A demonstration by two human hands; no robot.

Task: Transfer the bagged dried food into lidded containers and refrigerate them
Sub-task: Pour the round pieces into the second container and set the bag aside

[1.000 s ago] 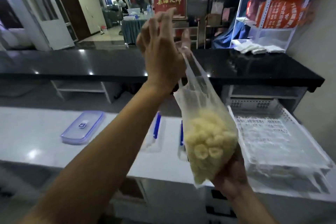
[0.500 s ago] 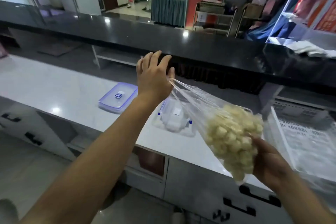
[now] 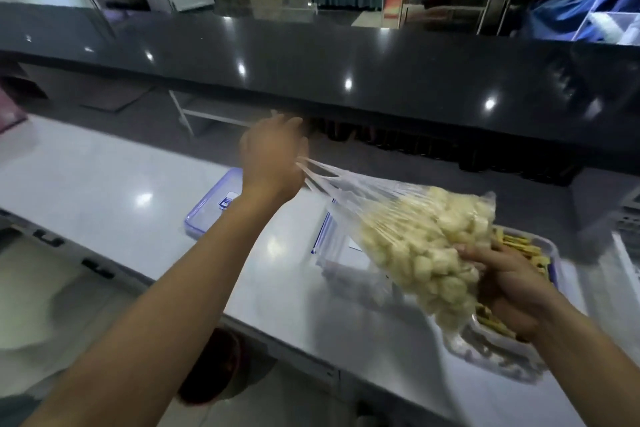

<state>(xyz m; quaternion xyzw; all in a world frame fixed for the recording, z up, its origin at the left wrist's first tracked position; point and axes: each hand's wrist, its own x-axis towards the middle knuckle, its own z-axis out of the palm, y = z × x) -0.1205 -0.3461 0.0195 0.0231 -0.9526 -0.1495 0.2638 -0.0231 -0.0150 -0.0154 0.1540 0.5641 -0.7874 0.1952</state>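
Observation:
A clear plastic bag (image 3: 426,246) full of pale yellow dried food pieces lies tilted almost sideways above the white counter. My left hand (image 3: 273,159) grips the bag's stretched handles at the upper left. My right hand (image 3: 512,284) cups the bag's full bottom end from below at the right. Under the bag stands an open clear container (image 3: 341,253) with blue clips. Beneath my right hand, a second container (image 3: 540,246) holds darker yellow strips. A clear lid (image 3: 211,204) with a blue rim lies flat on the counter, partly hidden by my left wrist.
The white counter (image 3: 114,191) runs from left to lower right, with drawers below its front edge. A raised black ledge (image 3: 346,59) spans the back. A white slatted crate (image 3: 627,218) sits at the far right edge. A dark red bin (image 3: 214,367) stands on the floor.
The bag has swung from hanging upright to lying nearly sideways, and both hands have come down towards the counter. The view dropped, and the container of yellow strips came into sight.

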